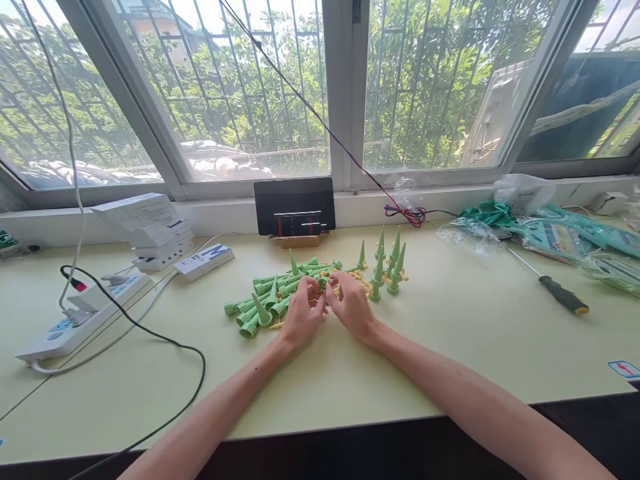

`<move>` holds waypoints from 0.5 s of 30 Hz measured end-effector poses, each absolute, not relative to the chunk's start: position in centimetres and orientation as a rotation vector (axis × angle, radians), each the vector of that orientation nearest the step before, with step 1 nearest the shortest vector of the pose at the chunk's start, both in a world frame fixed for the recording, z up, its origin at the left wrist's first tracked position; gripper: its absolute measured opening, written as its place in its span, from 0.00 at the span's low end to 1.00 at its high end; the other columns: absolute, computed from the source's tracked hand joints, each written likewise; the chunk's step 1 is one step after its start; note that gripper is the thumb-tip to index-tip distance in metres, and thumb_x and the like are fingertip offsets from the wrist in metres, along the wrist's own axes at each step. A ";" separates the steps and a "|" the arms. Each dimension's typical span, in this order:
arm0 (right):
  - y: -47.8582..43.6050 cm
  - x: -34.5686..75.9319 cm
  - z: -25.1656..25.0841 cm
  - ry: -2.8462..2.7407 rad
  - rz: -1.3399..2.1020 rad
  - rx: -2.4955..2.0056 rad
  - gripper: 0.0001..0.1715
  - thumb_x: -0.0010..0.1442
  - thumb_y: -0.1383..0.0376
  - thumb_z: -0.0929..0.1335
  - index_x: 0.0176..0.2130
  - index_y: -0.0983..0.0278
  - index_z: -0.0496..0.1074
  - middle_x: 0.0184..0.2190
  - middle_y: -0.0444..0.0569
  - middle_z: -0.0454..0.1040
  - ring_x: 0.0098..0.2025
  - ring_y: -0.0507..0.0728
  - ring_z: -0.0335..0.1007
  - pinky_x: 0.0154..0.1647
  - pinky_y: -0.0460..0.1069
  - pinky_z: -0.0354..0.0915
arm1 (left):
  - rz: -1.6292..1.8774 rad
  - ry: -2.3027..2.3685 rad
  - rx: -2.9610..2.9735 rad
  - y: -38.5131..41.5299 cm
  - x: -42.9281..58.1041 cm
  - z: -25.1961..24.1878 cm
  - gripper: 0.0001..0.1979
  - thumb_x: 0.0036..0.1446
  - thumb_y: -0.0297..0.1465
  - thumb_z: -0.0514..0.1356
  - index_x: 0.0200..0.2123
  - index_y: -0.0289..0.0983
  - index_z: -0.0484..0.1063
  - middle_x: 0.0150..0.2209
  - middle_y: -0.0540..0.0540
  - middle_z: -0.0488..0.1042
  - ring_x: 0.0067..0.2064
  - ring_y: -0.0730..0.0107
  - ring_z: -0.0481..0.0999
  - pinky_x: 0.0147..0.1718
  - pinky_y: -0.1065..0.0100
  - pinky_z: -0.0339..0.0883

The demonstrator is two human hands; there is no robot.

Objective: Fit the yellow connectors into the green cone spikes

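My left hand and my right hand meet at the middle of the table, fingers bent and closed around a green plastic watering spike part. Fingers cover most of that part. Left of and behind my left hand lies a pile of green hollow tubes, with a few pointed green cones standing among them. Small yellow pieces lie partly hidden behind my right hand. To its right, several green spikes with yellow side pieces stand upright, points up.
A black tablet leans at the windowsill. White boxes, a power strip and a looping black cable occupy the left. On the right lie a screwdriver and plastic bags with green contents.
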State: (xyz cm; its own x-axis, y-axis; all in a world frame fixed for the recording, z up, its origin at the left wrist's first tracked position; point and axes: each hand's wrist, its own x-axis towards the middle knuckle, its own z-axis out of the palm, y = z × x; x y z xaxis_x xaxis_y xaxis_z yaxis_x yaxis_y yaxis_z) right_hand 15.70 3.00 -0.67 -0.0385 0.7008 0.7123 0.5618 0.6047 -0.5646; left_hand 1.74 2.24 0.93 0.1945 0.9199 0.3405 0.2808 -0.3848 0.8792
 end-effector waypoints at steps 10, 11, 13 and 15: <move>2.7 15.5 -0.4 -1.767 0.195 -0.966 0.10 0.66 0.64 0.61 0.45 0.64 0.69 0.38 0.50 0.75 0.28 0.53 0.68 0.33 0.48 0.66 | 1.387 1.007 1.343 3.0 1.8 1.4 0.15 0.63 0.45 0.54 0.43 0.39 0.62 0.30 0.52 0.70 0.31 0.67 0.78 0.31 0.64 0.75; 2.6 15.5 -0.4 -1.783 0.205 -0.967 0.10 0.66 0.65 0.62 0.46 0.63 0.69 0.39 0.50 0.75 0.28 0.52 0.68 0.32 0.48 0.66 | 1.390 1.018 1.335 3.0 1.8 1.5 0.16 0.63 0.46 0.55 0.42 0.39 0.63 0.31 0.51 0.70 0.32 0.66 0.78 0.31 0.64 0.75; 2.5 15.4 -0.3 -1.809 0.225 -0.968 0.11 0.65 0.65 0.62 0.46 0.63 0.68 0.39 0.50 0.75 0.28 0.52 0.68 0.32 0.47 0.66 | 1.384 1.026 1.343 2.9 1.7 1.6 0.18 0.62 0.47 0.56 0.42 0.38 0.63 0.32 0.51 0.70 0.33 0.66 0.78 0.32 0.64 0.75; 2.4 15.5 -0.2 -1.825 0.240 -0.967 0.11 0.64 0.66 0.62 0.47 0.63 0.68 0.40 0.50 0.75 0.27 0.52 0.68 0.31 0.47 0.66 | 1.374 1.014 1.366 2.8 1.7 1.7 0.18 0.61 0.47 0.58 0.44 0.38 0.63 0.32 0.50 0.72 0.34 0.65 0.78 0.33 0.63 0.76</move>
